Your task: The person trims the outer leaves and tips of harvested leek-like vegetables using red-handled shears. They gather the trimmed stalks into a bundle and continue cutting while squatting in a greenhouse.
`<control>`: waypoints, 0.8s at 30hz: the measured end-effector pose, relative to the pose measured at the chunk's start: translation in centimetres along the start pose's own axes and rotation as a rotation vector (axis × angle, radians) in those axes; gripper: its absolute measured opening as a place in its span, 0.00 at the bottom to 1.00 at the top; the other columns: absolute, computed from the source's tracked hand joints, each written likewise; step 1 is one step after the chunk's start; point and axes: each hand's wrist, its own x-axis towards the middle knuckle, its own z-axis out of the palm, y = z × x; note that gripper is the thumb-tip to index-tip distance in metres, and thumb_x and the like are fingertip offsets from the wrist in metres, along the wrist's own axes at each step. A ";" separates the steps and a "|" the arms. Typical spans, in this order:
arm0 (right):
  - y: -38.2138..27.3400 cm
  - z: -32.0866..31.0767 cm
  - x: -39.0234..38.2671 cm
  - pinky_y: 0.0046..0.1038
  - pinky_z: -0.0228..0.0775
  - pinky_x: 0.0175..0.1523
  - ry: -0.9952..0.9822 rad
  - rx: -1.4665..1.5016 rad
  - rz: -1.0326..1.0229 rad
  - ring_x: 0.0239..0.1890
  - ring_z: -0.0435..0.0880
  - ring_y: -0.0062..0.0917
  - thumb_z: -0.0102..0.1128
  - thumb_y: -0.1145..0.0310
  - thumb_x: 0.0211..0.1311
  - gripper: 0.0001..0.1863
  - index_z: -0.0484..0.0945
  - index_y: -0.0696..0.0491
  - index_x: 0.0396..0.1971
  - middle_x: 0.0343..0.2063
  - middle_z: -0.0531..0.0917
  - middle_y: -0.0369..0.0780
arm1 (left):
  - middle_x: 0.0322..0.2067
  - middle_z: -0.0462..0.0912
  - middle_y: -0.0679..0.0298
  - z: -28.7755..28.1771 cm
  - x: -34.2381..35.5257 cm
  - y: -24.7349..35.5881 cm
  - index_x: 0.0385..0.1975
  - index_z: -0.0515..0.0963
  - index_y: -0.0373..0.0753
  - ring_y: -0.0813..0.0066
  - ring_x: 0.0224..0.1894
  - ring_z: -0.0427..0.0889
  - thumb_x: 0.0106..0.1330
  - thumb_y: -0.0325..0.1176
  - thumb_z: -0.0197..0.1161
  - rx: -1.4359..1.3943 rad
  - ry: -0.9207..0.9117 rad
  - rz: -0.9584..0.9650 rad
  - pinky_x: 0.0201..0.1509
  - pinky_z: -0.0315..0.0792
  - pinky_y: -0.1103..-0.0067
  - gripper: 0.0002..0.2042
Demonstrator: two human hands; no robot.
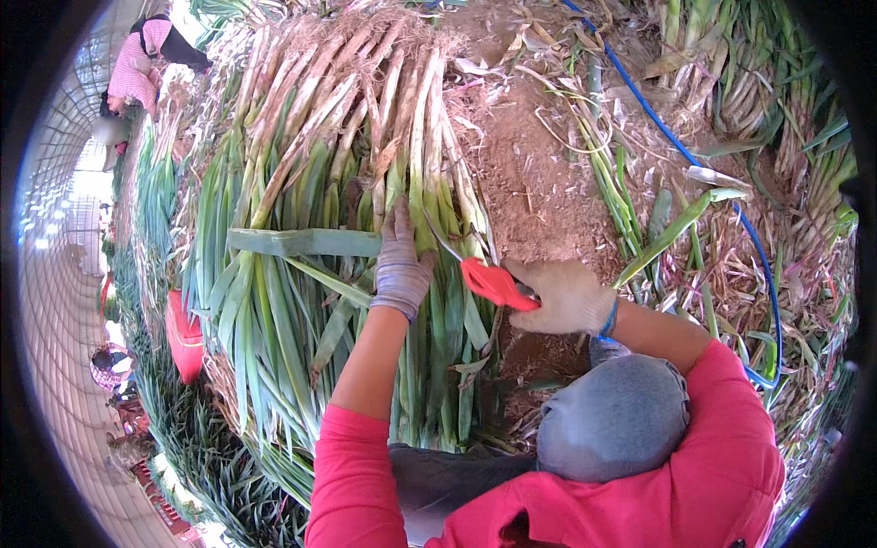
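Observation:
A big bundle of green onions [329,183] lies on the soil, white stalks and roots far from me, green leaves toward me. A green band [301,241] is wrapped across the bundle. My left hand [400,265], in a grey glove, rests flat on the leaves at the bundle's right side. My right hand [565,298], in a pale glove, grips scissors with red handles [493,281]; their blades [443,239] point up-left into the stalks just beside my left hand.
Bare brown soil [539,173] lies right of the bundle, with loose onion stalks and trimmings [667,228] and a blue hose [694,164] beyond. A red object [185,338] sits at the bundle's left. Another person [137,64] in pink bends over far left. My grey knee [612,416] is below.

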 end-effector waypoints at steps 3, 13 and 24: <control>0.7 -1.2 2.1 0.46 0.78 0.41 0.092 0.019 0.020 0.34 0.85 0.48 0.63 0.49 0.51 0.34 0.69 0.52 0.56 0.31 0.84 0.50 | 0.67 0.55 0.38 -0.1 0.0 0.6 0.75 0.40 0.44 0.38 0.68 0.60 0.53 0.22 0.68 0.011 -0.021 -0.010 0.71 0.62 0.63 0.52; 3.4 -5.5 9.0 0.39 0.78 0.49 0.221 0.126 0.162 0.43 0.85 0.45 0.63 0.47 0.52 0.41 0.67 0.50 0.65 0.40 0.84 0.54 | 0.65 0.62 0.37 0.1 0.1 0.7 0.75 0.41 0.44 0.39 0.66 0.64 0.55 0.25 0.67 0.026 -0.091 -0.080 0.70 0.63 0.63 0.50; 5.2 -5.1 10.8 0.39 0.78 0.50 0.340 0.082 0.091 0.42 0.85 0.44 0.61 0.48 0.52 0.38 0.70 0.53 0.61 0.39 0.84 0.53 | 0.56 0.76 0.46 0.9 1.7 -4.9 0.74 0.47 0.42 0.52 0.52 0.79 0.60 0.26 0.67 -0.390 -0.018 -0.215 0.59 0.73 0.68 0.44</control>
